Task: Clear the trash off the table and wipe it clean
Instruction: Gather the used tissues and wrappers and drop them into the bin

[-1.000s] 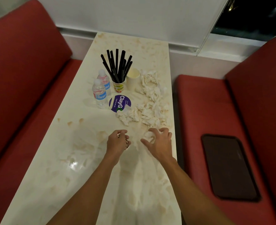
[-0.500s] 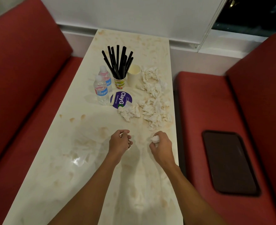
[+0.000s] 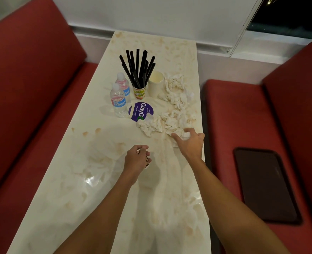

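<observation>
Black straws [image 3: 138,67], purple sticker [image 3: 140,111], white tissues [image 3: 177,107], red seats [image 3: 30,74].

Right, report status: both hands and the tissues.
Left hand clutching a small scrap. Right hand gripping a crumpled tissue, near end of tissue pile. Bottles, straw cup stand clear, leftward.

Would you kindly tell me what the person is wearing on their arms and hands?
Nothing shows: the left hand and right hand are ungloved, and both forearms are bare to the picture's edge, with no sleeve, watch or bracelet in view.
</observation>
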### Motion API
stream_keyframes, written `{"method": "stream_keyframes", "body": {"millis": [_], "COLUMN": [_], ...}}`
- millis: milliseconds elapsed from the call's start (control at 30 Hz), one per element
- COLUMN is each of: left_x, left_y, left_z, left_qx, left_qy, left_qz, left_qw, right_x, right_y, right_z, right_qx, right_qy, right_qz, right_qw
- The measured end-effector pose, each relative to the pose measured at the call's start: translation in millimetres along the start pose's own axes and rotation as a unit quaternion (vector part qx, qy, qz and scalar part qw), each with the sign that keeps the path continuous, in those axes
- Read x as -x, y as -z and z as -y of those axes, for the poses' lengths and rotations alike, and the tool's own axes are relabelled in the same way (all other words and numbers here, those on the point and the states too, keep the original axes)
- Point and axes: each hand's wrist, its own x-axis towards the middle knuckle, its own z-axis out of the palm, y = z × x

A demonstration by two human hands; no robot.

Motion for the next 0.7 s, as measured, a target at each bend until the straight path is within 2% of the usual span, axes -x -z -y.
{"method": "stream_keyframes", "body": {"millis": [67, 167, 267, 433, 700], "left_x": [0, 0, 3, 12, 32], "left_y": [2, 3, 5, 10, 30], "left_z": [0, 0, 0, -3, -15], "left_qx": [0.001, -0.001, -0.003, -0.002, -0.014], "left_qy": [0.000, -0.002, -0.004, -0.013, -0.046], "left_qz": [0.001, 0.004, 0.007, 0.014, 0.038], "left_qw": [1.000, 1.000, 1.000, 1.000, 0.998], "right_x": [-1, 8, 25, 54, 95], "right_y": [-6, -7, 2, 28, 51], "right_z": [1, 2, 5, 17, 30], "right_qx": [0.027, 0.018, -0.039, -0.170, -0.210], "right_qy": [0.004, 0.028, 0.016, -0.052, -0.037], "right_qz": [0.005, -0.030, -0.044, -0.058, -0.009], "right_qw": [1.000, 0.999, 0.998, 0.982, 0.977]}}
